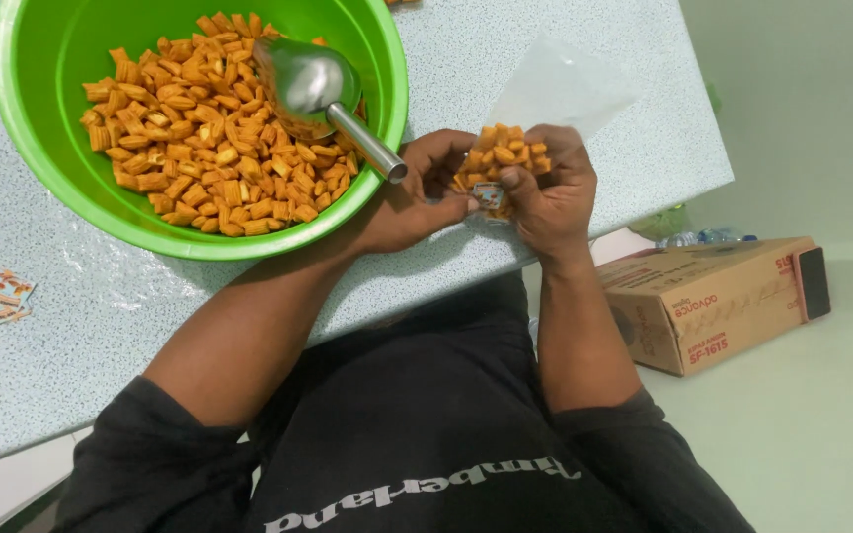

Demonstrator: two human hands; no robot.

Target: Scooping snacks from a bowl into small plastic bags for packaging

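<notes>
Seen from above, a person in a black shirt sits at a pale speckled desk [545, 39]. Both hands meet just beyond the desk's near edge. The right hand [545, 188] is curled around a small clear plastic bag [555, 89] partly filled with orange, ridged, pillow-shaped snack pieces [505, 153], fingers closed on its lower part while the empty top of the bag stands up above them. The left hand [422, 192] pinches a small printed paper label [489, 195] against the front of the bag, thumb and fingertips pressed together.

Just left of the hands stands a round bright green plastic bowl [41, 59] holding a heap of the same snacks, with a shiny metal scoop [313, 84] resting in it, its handle pointing toward the left hand. A few more small labels [2, 298] lie on the desk, far left. On the floor to the right sits a brown cardboard box [713, 306].
</notes>
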